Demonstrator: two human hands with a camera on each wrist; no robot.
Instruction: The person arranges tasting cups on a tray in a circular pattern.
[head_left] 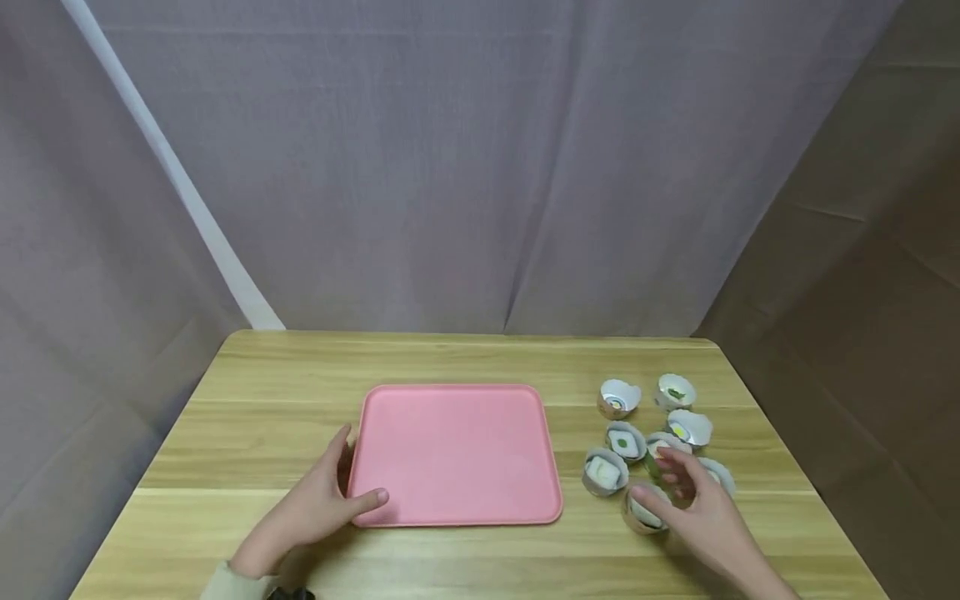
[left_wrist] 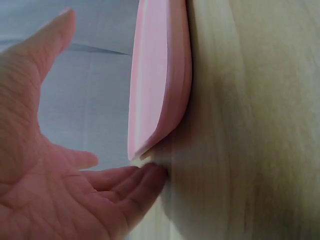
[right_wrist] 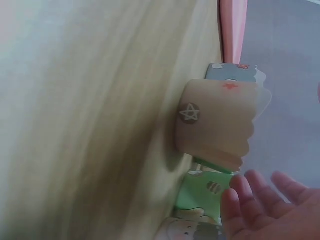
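A pink tray [head_left: 457, 450] lies flat on the table. At its left edge is my left hand [head_left: 318, 496], thumb spread away from the fingers, with the thumb overlapping the tray's near-left corner in the head view. The left wrist view shows the palm with nothing in it, fingertips beside the tray's rim [left_wrist: 175, 75]. My right hand [head_left: 701, 504] hovers at the group of paper baking cups on the right, its fingers relaxed. Nearest to it are a tan scalloped cup [right_wrist: 215, 120] with a star print and a green cup [right_wrist: 200, 192]. Its fingertips partly cover the green cup [head_left: 651, 468] in the head view.
Several more cups stand close together, among them a cup with a white square piece [head_left: 602, 472] and a white-lined cup [head_left: 618, 396] farther back. The wooden table [head_left: 300, 400] backs onto a grey curtain [head_left: 420, 183], with a brown cloth [head_left: 862, 275] at the right.
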